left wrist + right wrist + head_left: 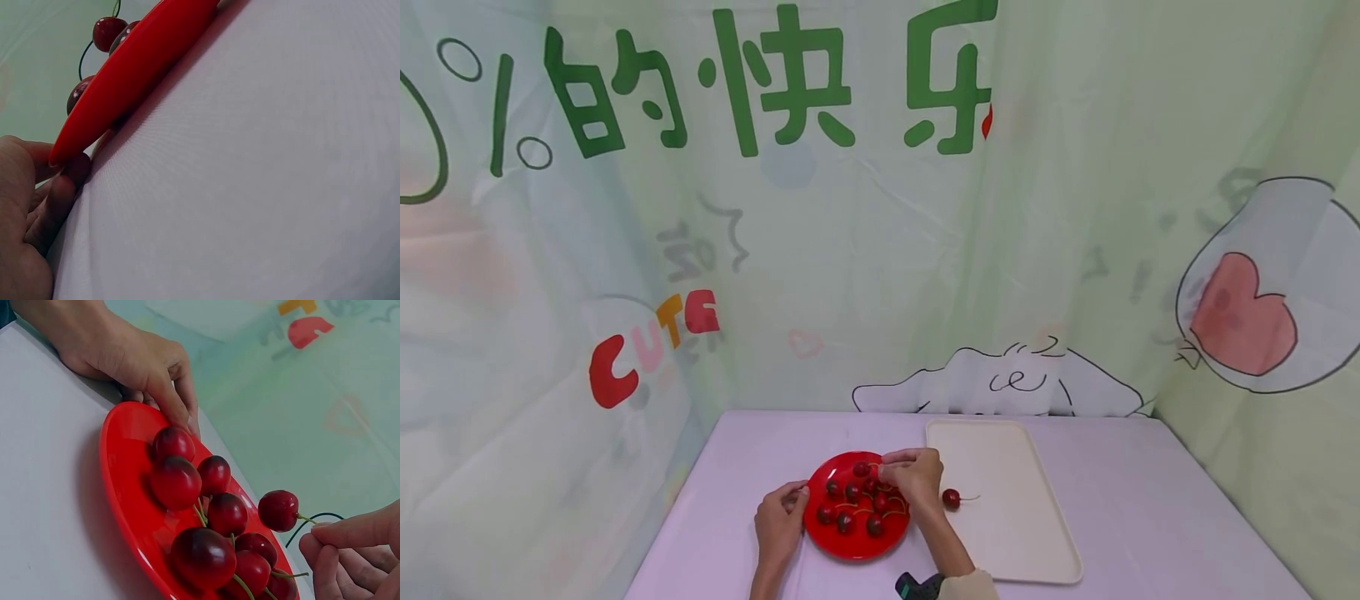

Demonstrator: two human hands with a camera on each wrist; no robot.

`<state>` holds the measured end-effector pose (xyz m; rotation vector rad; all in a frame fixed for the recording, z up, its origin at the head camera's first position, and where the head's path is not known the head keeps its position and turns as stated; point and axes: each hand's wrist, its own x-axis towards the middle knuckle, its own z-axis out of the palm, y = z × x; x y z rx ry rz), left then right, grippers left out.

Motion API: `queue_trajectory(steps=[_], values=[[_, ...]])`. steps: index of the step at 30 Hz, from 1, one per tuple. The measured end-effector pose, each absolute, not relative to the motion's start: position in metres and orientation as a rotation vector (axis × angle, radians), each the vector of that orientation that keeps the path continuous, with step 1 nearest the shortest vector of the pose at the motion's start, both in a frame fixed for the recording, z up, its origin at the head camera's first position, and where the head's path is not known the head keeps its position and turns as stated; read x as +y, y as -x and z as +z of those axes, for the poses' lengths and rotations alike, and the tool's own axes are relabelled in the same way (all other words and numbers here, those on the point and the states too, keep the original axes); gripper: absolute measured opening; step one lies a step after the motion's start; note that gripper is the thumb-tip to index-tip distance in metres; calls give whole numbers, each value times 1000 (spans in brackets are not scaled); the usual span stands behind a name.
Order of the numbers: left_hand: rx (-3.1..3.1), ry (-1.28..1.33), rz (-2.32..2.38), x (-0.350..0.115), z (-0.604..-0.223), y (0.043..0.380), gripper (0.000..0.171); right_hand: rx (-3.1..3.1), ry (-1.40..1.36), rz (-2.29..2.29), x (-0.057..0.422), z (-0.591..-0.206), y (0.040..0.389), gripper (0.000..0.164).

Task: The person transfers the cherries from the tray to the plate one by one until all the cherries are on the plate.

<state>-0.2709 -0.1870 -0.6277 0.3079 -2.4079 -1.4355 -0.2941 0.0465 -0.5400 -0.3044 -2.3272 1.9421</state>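
A round red plate (853, 547) holds several dark red cherries (844, 522) with green stems. My left hand (778, 523) grips the plate's left rim. Thumb above and fingers beneath the edge show in the left wrist view, where the hand (28, 212) meets the plate (140, 69). Over the plate's right side, my right hand (916, 481) pinches one cherry (278, 510) by its stem, between thumb and fingertips, as the right wrist view shows. That cherry appears raised just above the plate. Part of the plate's right side is hidden behind the right hand in the head view.
To the right of the plate lies a cream rectangular tray (1018, 525). A single cherry (951, 499) with its stem rests near the tray's left edge. A pale lilac cloth covers the table (1157, 517), and printed curtains (880, 275) hang at the back and sides.
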Motion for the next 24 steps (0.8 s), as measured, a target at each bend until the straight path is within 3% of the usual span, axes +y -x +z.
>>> queue_trajectory(steps=[24], values=[[-2402,-305,-1420,-185,-627,270,23,-2424,114,1664,32,-546,299,6]])
